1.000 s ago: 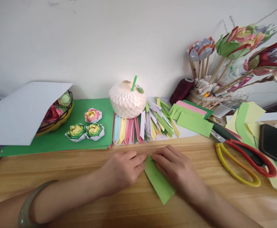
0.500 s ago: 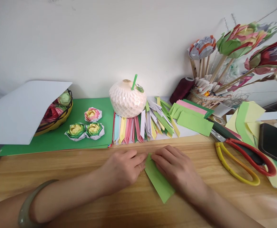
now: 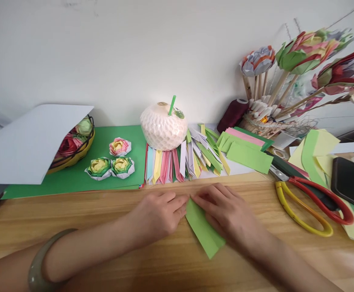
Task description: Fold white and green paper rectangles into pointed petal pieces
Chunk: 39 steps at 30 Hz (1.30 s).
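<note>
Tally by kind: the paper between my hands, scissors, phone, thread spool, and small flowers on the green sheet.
Green paper at your right hand: 1
Scissors: 1
Smartphone: 1
Maroon thread spool: 1
Small paper flowers: 3
Total: 7

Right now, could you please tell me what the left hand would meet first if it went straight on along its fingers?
The left hand would likely meet the right hand first, across the far tip of the green paper, though depth is unclear.

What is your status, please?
Left hand, right hand touching far end of green paper strip. Strip on wooden table. Red-and-yellow-handled scissors off right.
</note>
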Each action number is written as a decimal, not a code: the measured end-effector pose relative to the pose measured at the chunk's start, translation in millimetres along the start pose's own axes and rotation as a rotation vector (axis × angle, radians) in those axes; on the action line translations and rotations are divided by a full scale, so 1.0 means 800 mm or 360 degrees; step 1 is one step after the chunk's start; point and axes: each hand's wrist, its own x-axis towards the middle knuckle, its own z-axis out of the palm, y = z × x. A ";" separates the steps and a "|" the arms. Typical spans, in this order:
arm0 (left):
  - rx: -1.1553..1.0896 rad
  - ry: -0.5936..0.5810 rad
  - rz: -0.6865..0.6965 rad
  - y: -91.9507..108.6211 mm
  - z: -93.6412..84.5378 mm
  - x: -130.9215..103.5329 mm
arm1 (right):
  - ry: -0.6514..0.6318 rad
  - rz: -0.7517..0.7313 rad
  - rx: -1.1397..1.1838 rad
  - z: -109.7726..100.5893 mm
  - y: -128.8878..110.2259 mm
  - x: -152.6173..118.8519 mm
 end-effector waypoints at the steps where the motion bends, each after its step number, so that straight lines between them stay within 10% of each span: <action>1: 0.0008 -0.0005 -0.0002 0.000 0.000 0.000 | -0.0049 0.0003 0.0032 -0.004 0.002 0.000; 17: 0.0001 -0.0001 -0.0022 -0.005 0.004 -0.005 | -0.0457 0.0161 0.0994 -0.041 0.017 -0.021; 27: -0.0092 0.0129 0.0065 0.015 -0.016 0.005 | -0.0096 0.0055 0.0641 -0.017 0.008 -0.015; 39: -0.0156 -0.0032 0.0137 0.026 -0.016 0.001 | -0.0260 -0.0025 0.0704 -0.026 0.007 -0.015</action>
